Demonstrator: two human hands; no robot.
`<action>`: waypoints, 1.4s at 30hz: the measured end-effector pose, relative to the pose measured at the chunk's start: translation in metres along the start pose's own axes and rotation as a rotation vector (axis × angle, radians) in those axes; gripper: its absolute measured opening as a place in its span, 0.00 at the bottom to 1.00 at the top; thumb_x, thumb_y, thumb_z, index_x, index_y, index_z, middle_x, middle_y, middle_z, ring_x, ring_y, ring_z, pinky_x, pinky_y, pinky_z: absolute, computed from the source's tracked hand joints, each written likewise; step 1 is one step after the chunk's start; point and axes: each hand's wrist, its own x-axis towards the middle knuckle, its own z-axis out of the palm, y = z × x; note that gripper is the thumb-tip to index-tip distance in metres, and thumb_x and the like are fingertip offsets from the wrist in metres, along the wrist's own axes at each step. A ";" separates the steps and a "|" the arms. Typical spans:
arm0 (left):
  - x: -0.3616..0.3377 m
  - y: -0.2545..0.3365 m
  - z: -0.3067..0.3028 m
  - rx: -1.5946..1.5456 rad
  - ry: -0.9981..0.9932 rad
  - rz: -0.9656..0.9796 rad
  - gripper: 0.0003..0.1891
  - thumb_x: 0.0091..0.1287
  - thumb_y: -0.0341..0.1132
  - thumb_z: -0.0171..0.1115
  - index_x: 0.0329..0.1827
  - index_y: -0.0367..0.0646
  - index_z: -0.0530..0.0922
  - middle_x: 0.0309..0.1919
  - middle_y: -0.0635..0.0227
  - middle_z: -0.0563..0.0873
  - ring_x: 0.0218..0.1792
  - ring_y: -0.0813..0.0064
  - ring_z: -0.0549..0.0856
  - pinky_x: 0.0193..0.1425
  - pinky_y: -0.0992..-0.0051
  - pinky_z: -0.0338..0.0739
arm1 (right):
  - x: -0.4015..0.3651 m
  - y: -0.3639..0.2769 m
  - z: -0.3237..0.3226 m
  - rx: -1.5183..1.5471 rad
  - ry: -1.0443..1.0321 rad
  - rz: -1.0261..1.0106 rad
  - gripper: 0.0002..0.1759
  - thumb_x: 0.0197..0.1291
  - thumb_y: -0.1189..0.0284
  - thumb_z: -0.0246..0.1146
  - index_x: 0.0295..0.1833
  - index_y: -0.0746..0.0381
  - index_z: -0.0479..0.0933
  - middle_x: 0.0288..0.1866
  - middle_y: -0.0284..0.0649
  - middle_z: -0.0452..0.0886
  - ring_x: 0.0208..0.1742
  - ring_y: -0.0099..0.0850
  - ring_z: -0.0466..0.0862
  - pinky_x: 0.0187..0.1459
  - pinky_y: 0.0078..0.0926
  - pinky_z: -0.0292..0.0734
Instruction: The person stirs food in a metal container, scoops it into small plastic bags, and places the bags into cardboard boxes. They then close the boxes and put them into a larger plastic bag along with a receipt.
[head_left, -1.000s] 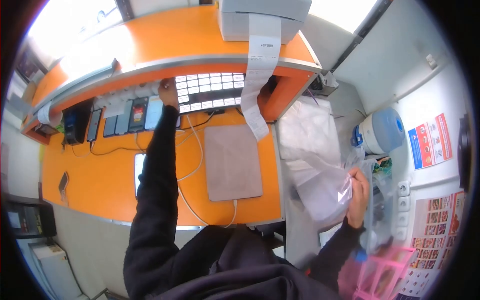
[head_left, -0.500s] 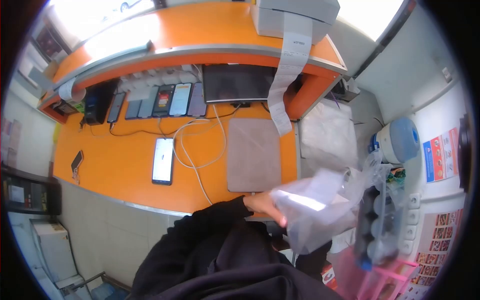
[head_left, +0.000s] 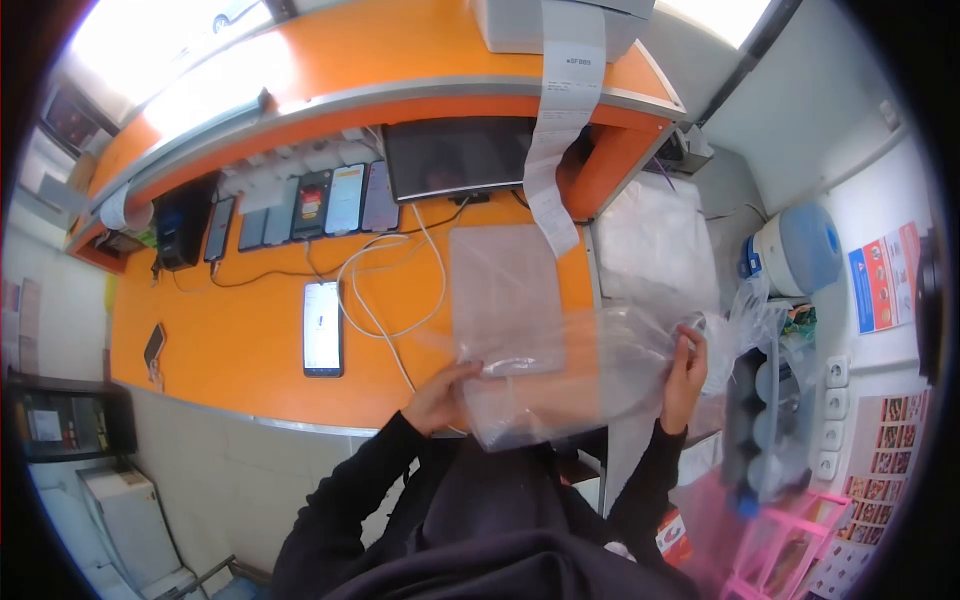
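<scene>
A clear plastic bag (head_left: 560, 385) is stretched between my two hands over the front right part of the orange counter (head_left: 210, 330). My left hand (head_left: 440, 398) pinches its left end, near the bottom edge of a flat brownish-grey pad (head_left: 505, 290). At the bag's right end, my right hand (head_left: 685, 375) is closed on the plastic. The counter's orange surface shows through the bag. A lit phone (head_left: 322, 330) lies to the left of the pad, beside a looped white cable (head_left: 440, 290).
Several phones (head_left: 343, 200) stand under the shelf beside a dark monitor (head_left: 460, 158). A long receipt strip (head_left: 550, 170) hangs from a printer (head_left: 500, 28). To the right are white plastic bags (head_left: 655, 245), a water bottle (head_left: 810, 250), a grey egg-tray-like holder (head_left: 765, 420) and a pink rack (head_left: 790, 545).
My left hand has moved left with the bag, which is now spread wider and lower. My right hand, hidden before, has come into view holding its other end.
</scene>
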 end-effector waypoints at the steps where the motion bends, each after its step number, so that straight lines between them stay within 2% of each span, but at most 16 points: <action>1: -0.009 -0.006 0.004 -0.122 -0.013 -0.138 0.10 0.65 0.35 0.60 0.47 0.43 0.74 0.42 0.67 0.82 0.46 0.73 0.81 0.55 0.69 0.74 | 0.001 -0.009 0.005 -0.191 0.083 -0.128 0.16 0.66 0.65 0.55 0.53 0.65 0.71 0.43 0.39 0.75 0.46 0.29 0.75 0.48 0.27 0.69; 3: 0.001 -0.034 -0.026 -0.281 -0.060 -0.173 0.11 0.66 0.38 0.58 0.48 0.45 0.75 0.44 0.68 0.81 0.49 0.71 0.79 0.57 0.63 0.73 | -0.001 -0.015 0.012 -0.645 0.295 -0.578 0.17 0.63 0.65 0.58 0.52 0.64 0.72 0.40 0.40 0.74 0.42 0.30 0.74 0.45 0.28 0.69; 6: -0.010 -0.037 -0.010 -0.371 -0.067 -0.112 0.12 0.67 0.41 0.57 0.48 0.45 0.75 0.47 0.70 0.81 0.52 0.71 0.79 0.58 0.65 0.73 | -0.018 -0.035 0.029 -0.738 0.277 -0.767 0.20 0.58 0.64 0.63 0.50 0.65 0.72 0.39 0.44 0.72 0.38 0.35 0.74 0.42 0.31 0.70; 8: -0.012 -0.042 0.009 -0.243 0.065 0.089 0.11 0.68 0.41 0.57 0.47 0.45 0.76 0.44 0.71 0.81 0.49 0.72 0.80 0.56 0.66 0.74 | -0.053 -0.052 0.046 -0.228 -0.121 -0.420 0.21 0.53 0.62 0.67 0.46 0.64 0.72 0.39 0.45 0.73 0.37 0.38 0.76 0.39 0.33 0.71; 10: -0.016 -0.047 0.021 -0.034 -0.009 0.153 0.11 0.69 0.41 0.56 0.46 0.44 0.76 0.43 0.70 0.81 0.47 0.73 0.80 0.54 0.69 0.75 | -0.086 -0.065 0.061 -0.042 -0.400 -0.426 0.21 0.50 0.61 0.70 0.41 0.64 0.73 0.37 0.44 0.75 0.37 0.38 0.78 0.37 0.33 0.72; 15: -0.014 -0.060 0.034 0.145 -0.157 0.204 0.12 0.71 0.41 0.54 0.47 0.42 0.74 0.46 0.67 0.80 0.47 0.73 0.80 0.54 0.70 0.75 | -0.113 -0.051 0.074 -0.050 -0.462 -0.457 0.13 0.56 0.67 0.66 0.37 0.66 0.74 0.33 0.41 0.78 0.35 0.30 0.80 0.36 0.28 0.74; 18: -0.025 -0.056 0.053 0.098 -0.182 0.164 0.12 0.71 0.39 0.53 0.48 0.41 0.73 0.48 0.65 0.80 0.49 0.71 0.80 0.57 0.68 0.74 | -0.111 -0.044 0.048 0.076 -0.305 -0.243 0.09 0.60 0.71 0.61 0.40 0.66 0.74 0.33 0.39 0.80 0.34 0.28 0.81 0.38 0.27 0.76; 21: -0.026 -0.055 0.048 -0.062 -0.279 0.135 0.13 0.71 0.38 0.52 0.51 0.40 0.72 0.47 0.64 0.80 0.50 0.70 0.80 0.61 0.66 0.72 | -0.095 -0.046 0.012 1.108 -0.327 0.417 0.07 0.63 0.72 0.58 0.41 0.66 0.74 0.34 0.35 0.79 0.34 0.26 0.80 0.39 0.25 0.76; 24: -0.051 -0.031 0.068 -0.206 -0.227 0.013 0.14 0.70 0.38 0.51 0.53 0.40 0.72 0.44 0.64 0.81 0.50 0.69 0.80 0.63 0.64 0.70 | -0.088 0.007 -0.048 1.807 -0.313 0.751 0.06 0.65 0.73 0.54 0.41 0.65 0.72 0.33 0.34 0.78 0.33 0.27 0.79 0.42 0.25 0.76; 28: -0.065 -0.021 0.026 -0.055 -0.187 -0.138 0.09 0.69 0.37 0.52 0.45 0.42 0.72 0.39 0.66 0.82 0.45 0.71 0.81 0.55 0.68 0.73 | -0.127 0.026 -0.096 1.763 -0.214 0.646 0.07 0.66 0.72 0.51 0.41 0.65 0.72 0.35 0.36 0.77 0.39 0.27 0.78 0.47 0.28 0.74; 31: -0.075 -0.007 0.033 0.147 -0.215 -0.073 0.09 0.64 0.35 0.59 0.38 0.45 0.68 0.33 0.71 0.80 0.39 0.74 0.81 0.48 0.72 0.74 | -0.156 0.069 -0.142 1.453 0.236 0.496 0.08 0.66 0.70 0.52 0.43 0.64 0.71 0.36 0.36 0.76 0.40 0.28 0.77 0.47 0.29 0.74; 32: -0.073 -0.003 0.047 0.243 -0.202 -0.077 0.11 0.62 0.34 0.61 0.37 0.45 0.67 0.30 0.72 0.79 0.37 0.75 0.80 0.47 0.73 0.74 | -0.156 0.034 -0.132 0.916 0.485 0.484 0.08 0.67 0.67 0.52 0.42 0.61 0.70 0.33 0.33 0.72 0.36 0.25 0.74 0.41 0.25 0.72; 35: -0.040 -0.012 0.074 1.078 -0.359 -0.036 0.16 0.58 0.34 0.67 0.42 0.44 0.67 0.30 0.72 0.77 0.38 0.78 0.78 0.47 0.73 0.73 | -0.170 0.027 -0.156 1.503 0.030 0.257 0.07 0.64 0.67 0.56 0.39 0.58 0.67 0.30 0.28 0.68 0.32 0.19 0.70 0.35 0.20 0.67; 36: -0.027 -0.026 0.074 1.383 -0.358 -0.006 0.14 0.62 0.33 0.64 0.45 0.43 0.68 0.34 0.70 0.79 0.42 0.79 0.78 0.49 0.73 0.73 | -0.171 0.019 -0.155 1.298 0.077 0.238 0.12 0.57 0.72 0.64 0.37 0.56 0.65 0.29 0.25 0.64 0.29 0.16 0.66 0.31 0.18 0.63; 39: 0.004 -0.072 0.043 1.179 -0.319 -0.116 0.08 0.67 0.35 0.57 0.45 0.44 0.70 0.35 0.69 0.78 0.42 0.79 0.77 0.49 0.75 0.73 | -0.187 0.004 -0.160 0.563 0.013 0.144 0.18 0.50 0.78 0.68 0.37 0.56 0.64 0.30 0.25 0.64 0.29 0.15 0.67 0.29 0.17 0.62; 42: 0.026 -0.062 0.055 0.235 -0.451 -0.322 0.11 0.71 0.39 0.49 0.47 0.43 0.75 0.33 0.73 0.78 0.35 0.81 0.77 0.42 0.79 0.73 | -0.204 0.046 -0.174 -0.159 0.123 0.342 0.21 0.42 0.79 0.70 0.38 0.59 0.64 0.34 0.32 0.66 0.34 0.26 0.72 0.36 0.24 0.67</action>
